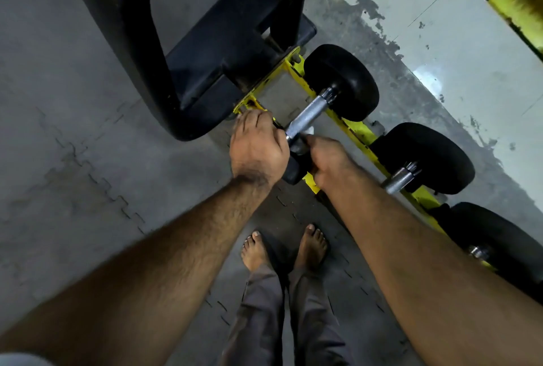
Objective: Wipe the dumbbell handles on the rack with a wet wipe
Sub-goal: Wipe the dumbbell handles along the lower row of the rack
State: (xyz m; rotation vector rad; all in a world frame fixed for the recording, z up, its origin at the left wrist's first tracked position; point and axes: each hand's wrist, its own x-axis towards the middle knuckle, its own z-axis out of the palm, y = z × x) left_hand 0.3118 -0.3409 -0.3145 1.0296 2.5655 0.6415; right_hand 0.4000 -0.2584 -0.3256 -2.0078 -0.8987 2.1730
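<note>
A yellow rack [357, 130] runs diagonally to the lower right and carries black dumbbells. The first dumbbell's knurled steel handle [305, 115] shows between its far head [342, 82] and my hands. My left hand [258, 146] curls over the near end of this dumbbell, by the rack's front rail, and hides what its fingers grip. My right hand [330, 160] wraps the near end of the handle. A small bit of white wet wipe [310, 130] sticks out above its fingers. The near head [293, 173] is mostly covered by both hands.
A second dumbbell [423, 157] and a third [496, 236] lie further right on the rack. A big black bench frame [132, 42] stands close on the left. My bare feet [255, 251] are on grey interlocking floor mats [73, 160]. Another yellow rack edge [511, 4] is at top right.
</note>
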